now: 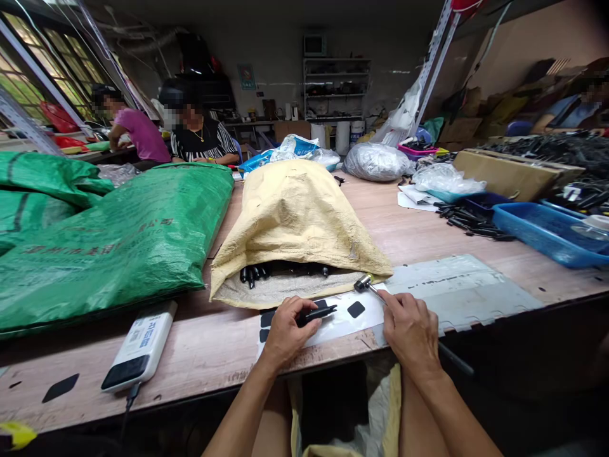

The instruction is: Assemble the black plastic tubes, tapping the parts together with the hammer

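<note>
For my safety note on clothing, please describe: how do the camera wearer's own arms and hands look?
The left hand and the right hand wear no gloves, and I see no ring, watch or bracelet. Both forearms are bare to the picture's lower edge, with no sleeve, cable or marking visible.

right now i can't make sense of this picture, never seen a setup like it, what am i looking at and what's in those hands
No machine here: these are a person's bare hands, seen from a camera worn on their head, looking forward and down at a workbench. The left hand holds a black pen-like piece; the right hand holds a small hammer-like tool. Near them lies a white sheet bearing black patches. Behind it, a yellow sack opens toward the person, showing black pieces inside. To its left lies a green sack.
</note>
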`<state>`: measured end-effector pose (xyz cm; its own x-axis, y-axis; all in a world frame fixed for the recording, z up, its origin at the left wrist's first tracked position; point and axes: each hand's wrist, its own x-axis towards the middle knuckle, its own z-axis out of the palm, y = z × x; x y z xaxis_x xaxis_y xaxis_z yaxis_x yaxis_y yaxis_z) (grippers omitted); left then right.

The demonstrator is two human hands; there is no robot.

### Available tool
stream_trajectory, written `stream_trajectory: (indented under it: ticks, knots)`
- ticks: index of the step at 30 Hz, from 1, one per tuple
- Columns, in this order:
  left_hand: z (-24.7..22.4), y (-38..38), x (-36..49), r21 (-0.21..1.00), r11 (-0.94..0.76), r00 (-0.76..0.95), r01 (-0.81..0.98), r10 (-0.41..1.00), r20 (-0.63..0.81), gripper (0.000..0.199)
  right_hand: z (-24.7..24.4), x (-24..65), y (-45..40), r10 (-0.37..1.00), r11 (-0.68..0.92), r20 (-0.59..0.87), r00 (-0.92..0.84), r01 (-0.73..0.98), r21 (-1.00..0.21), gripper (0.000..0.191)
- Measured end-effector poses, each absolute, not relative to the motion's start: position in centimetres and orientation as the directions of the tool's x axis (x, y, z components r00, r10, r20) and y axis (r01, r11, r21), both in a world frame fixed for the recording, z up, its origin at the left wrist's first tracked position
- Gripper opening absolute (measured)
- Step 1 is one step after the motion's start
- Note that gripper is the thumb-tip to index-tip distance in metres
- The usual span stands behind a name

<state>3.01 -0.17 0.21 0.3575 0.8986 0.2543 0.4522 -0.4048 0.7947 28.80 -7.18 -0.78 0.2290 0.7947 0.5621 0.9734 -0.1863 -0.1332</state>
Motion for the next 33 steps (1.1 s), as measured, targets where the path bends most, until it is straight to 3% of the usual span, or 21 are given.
stream_trajectory:
  ticks: [3,6,8,15,18,24,33]
  knots:
    - [0.3,-0.2,2.9,0.814,-0.408,0.353,0.413,0.896,0.269,0.017,0.8,27.0,-7.1,0.793,-0.111,0.571,0.214,0.971,-0.21,0.036]
    - [0.2,-0.3,2.8,0.841,-0.411,0.35,0.353,0.891,0.288,0.018,2.1,24.0,-6.6,0.885,0.189,0.466,-0.006,0.918,-0.347,0.042]
    - [0.2,-0.4,2.6,0.872,-0.387,0.344,0.299,0.897,0.28,0.019,2.3,22.0,-6.0,0.917,0.281,0.386,-0.105,0.856,-0.435,0.04]
    - [-0.2,0.1,2.3,0.958,-0.261,0.326,0.12,0.922,0.21,0.026,0.9,18.9,-4.6,0.947,0.291,0.307,-0.098,0.668,-0.685,0.01]
    - [-0.3,0.3,2.3,0.944,-0.301,0.329,0.134,0.912,0.244,0.025,0.9,18.9,-4.6,0.948,0.3,0.296,-0.115,0.625,-0.72,0.013]
    - [-0.5,0.1,2.4,0.972,-0.2,0.368,0.122,0.919,0.143,0.031,0.8,19.9,-4.8,0.947,0.31,0.309,-0.087,0.506,-0.805,0.015]
    - [-0.3,0.0,2.5,0.965,-0.219,0.387,0.143,0.91,0.149,0.026,0.4,20.4,-4.9,0.957,0.281,0.291,-0.021,0.335,-0.9,0.019]
